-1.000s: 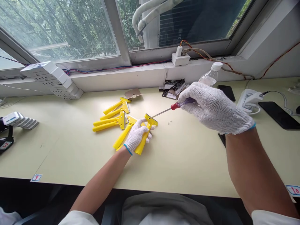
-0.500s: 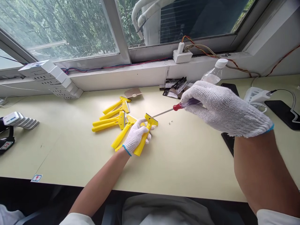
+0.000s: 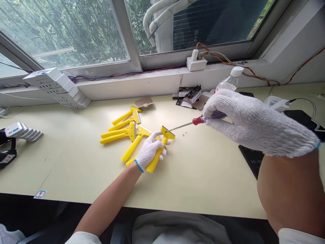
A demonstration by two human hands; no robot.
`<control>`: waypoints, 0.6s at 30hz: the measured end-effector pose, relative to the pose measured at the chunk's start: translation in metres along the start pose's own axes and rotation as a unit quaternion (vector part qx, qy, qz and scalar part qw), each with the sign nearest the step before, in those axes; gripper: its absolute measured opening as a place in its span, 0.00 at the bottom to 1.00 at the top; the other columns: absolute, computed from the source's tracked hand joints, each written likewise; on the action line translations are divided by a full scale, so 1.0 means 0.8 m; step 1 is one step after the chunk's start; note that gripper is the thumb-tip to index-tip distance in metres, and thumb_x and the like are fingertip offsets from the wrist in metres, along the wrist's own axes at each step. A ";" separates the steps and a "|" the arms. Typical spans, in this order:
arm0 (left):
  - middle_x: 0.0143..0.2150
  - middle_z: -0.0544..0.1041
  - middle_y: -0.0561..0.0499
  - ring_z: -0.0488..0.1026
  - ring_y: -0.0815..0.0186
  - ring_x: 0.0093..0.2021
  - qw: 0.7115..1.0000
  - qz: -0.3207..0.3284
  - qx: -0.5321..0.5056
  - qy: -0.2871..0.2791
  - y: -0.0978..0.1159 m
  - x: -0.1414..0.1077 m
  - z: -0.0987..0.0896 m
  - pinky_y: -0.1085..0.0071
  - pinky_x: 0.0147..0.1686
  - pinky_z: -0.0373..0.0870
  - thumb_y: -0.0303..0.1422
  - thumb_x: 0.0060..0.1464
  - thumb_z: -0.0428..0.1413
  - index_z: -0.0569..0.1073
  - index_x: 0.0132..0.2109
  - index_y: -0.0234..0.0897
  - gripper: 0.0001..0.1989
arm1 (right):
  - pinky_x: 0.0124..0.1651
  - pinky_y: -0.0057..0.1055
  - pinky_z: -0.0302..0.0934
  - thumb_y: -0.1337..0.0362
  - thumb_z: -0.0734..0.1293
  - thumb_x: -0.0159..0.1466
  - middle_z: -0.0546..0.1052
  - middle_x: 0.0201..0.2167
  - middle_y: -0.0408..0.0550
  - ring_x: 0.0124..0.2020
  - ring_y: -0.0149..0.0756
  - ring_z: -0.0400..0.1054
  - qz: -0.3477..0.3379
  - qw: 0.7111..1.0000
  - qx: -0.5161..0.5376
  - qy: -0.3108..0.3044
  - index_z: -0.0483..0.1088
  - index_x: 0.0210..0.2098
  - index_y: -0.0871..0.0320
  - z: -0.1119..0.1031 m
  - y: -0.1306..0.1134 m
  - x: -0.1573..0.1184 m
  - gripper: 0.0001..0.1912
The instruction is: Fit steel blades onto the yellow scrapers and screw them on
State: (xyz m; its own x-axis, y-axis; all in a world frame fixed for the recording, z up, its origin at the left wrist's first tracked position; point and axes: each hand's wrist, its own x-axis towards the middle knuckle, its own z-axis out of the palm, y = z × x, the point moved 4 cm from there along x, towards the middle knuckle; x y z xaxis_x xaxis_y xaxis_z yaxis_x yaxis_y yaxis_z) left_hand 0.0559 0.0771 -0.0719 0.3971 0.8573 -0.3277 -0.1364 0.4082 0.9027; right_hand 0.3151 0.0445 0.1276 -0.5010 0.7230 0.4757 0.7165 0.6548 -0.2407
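A yellow scraper [image 3: 155, 161] is gripped by its handle in my left hand [image 3: 149, 151], its head pointing up and away from me. My right hand [image 3: 245, 120], in a white knit glove like the left, is closed round the purple handle of a screwdriver [image 3: 197, 120] with a red collar. The screwdriver's tip touches the scraper's head near a screw hole. Several more yellow scrapers [image 3: 117, 135] lie to the left, partly overlapping, and one sits partly behind my left hand. Two tiny metal pieces, perhaps screws [image 3: 184, 134], lie right of the scraper head.
Black-and-white packaging [image 3: 189, 96] and a brown card piece [image 3: 144, 102] lie toward the back. A plastic bottle [image 3: 230, 81] stands behind my right hand. Stacked white boxes [image 3: 63, 88] lean at back left. Phones [image 3: 250, 159], a white charger [image 3: 275, 102] and cables are on the right.
The scraper and my left hand have shifted slightly right and toward me. My right hand and the screwdriver have moved right too, with the tip still at the scraper's head.
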 end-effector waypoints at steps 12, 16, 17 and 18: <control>0.50 0.83 0.41 0.74 0.70 0.24 0.998 -0.044 -0.034 -0.032 -0.015 0.000 0.009 0.74 0.21 0.69 0.31 0.54 0.60 0.63 0.64 0.42 0.31 | 0.35 0.35 0.59 0.62 0.69 0.70 0.78 0.33 0.49 0.31 0.39 0.71 0.009 0.995 -0.089 0.037 0.76 0.41 0.56 0.005 -0.010 -0.004 0.04; 0.50 0.83 0.42 0.74 0.70 0.24 0.998 -0.045 -0.028 -0.035 -0.014 0.001 0.010 0.73 0.21 0.69 0.31 0.54 0.60 0.64 0.64 0.42 0.31 | 0.41 0.37 0.63 0.69 0.64 0.74 0.74 0.38 0.50 0.35 0.39 0.70 -0.050 0.996 -0.074 0.010 0.72 0.38 0.57 0.002 -0.019 -0.003 0.07; 0.50 0.83 0.42 0.74 0.69 0.24 0.998 -0.044 -0.026 -0.038 -0.014 0.001 0.011 0.73 0.21 0.69 0.31 0.54 0.60 0.64 0.65 0.41 0.31 | 0.40 0.37 0.62 0.67 0.65 0.75 0.74 0.37 0.50 0.34 0.39 0.69 -0.041 0.995 -0.090 0.013 0.72 0.38 0.56 0.002 -0.019 -0.002 0.08; 0.50 0.83 0.42 0.74 0.69 0.24 0.998 -0.044 -0.024 -0.041 -0.015 0.000 0.012 0.73 0.21 0.69 0.32 0.55 0.60 0.64 0.65 0.41 0.31 | 0.38 0.38 0.61 0.65 0.65 0.75 0.74 0.36 0.50 0.33 0.40 0.69 -0.026 0.994 -0.100 0.017 0.72 0.37 0.56 0.003 -0.018 -0.002 0.09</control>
State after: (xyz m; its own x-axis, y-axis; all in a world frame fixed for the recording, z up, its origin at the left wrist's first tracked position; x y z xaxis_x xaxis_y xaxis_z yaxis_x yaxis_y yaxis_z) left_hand 0.0666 0.0694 -0.0798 0.4817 0.7898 -0.3798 -0.1394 0.4969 0.8566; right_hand 0.3045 0.0344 0.1281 -0.5260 0.6795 0.5115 0.7742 0.6315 -0.0427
